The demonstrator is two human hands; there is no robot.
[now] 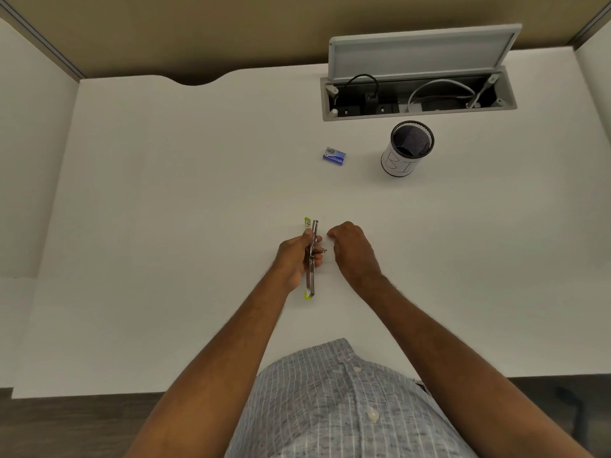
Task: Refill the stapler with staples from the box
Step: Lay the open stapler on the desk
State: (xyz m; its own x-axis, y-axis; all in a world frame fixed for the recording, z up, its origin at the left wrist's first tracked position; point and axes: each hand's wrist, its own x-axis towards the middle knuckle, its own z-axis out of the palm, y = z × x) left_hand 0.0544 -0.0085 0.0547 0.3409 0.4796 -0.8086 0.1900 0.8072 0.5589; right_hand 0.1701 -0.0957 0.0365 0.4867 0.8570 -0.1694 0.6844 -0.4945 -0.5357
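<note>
A slim stapler [311, 276] of bare metal with lime-green ends lies lengthwise in my left hand [294, 259], held just above the white desk [165, 226]. It looks swung open, its metal track facing right. My right hand [352, 251] hovers close beside it, fingers curled and pinched together near the stapler's middle; whether they hold staples is too small to tell. The small blue staple box [334, 156] sits farther back on the desk, well beyond both hands.
A black mesh pen cup [406, 150] with a white label stands right of the box. Behind it a cable hatch [418, 94] in the desk is open, lid up, cables inside. Partition walls enclose the desk on the left, right and back.
</note>
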